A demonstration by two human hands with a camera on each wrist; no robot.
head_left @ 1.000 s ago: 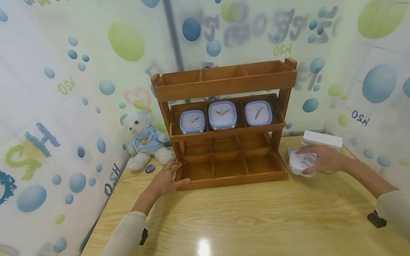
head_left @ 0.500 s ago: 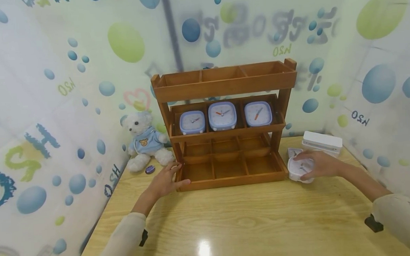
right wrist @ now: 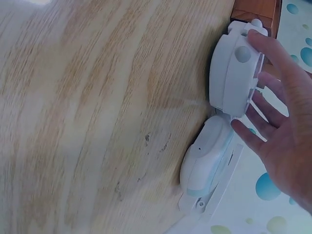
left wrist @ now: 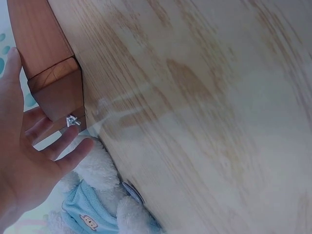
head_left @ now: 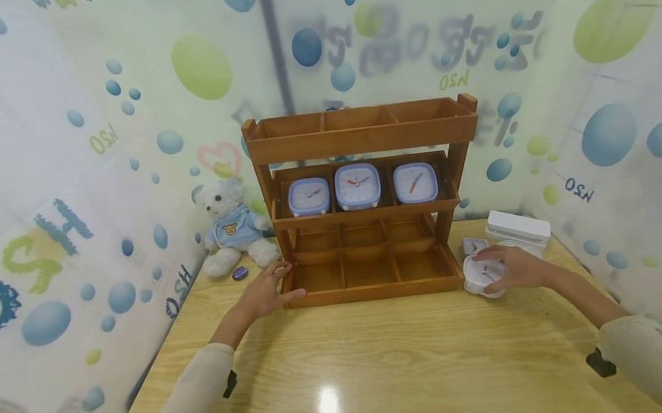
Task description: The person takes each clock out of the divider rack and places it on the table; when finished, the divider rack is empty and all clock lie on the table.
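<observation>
Brown wooden three-tier rack (head_left: 364, 141): left hand (head_left: 263, 294) spread at its left corner. Just beside its right end, the right hand (head_left: 513, 267) pinches a white rounded-square plastic clock (head_left: 478, 275); uneven finger pressure could tip it. Right wrist view exposes a round grey disc (right wrist: 242, 54) on the clock's side, hidden in the head view.

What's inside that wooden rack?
The rack holds three clocks, one per compartment of its middle tier. None show below; a front board hides the floor of the top tier.
</observation>
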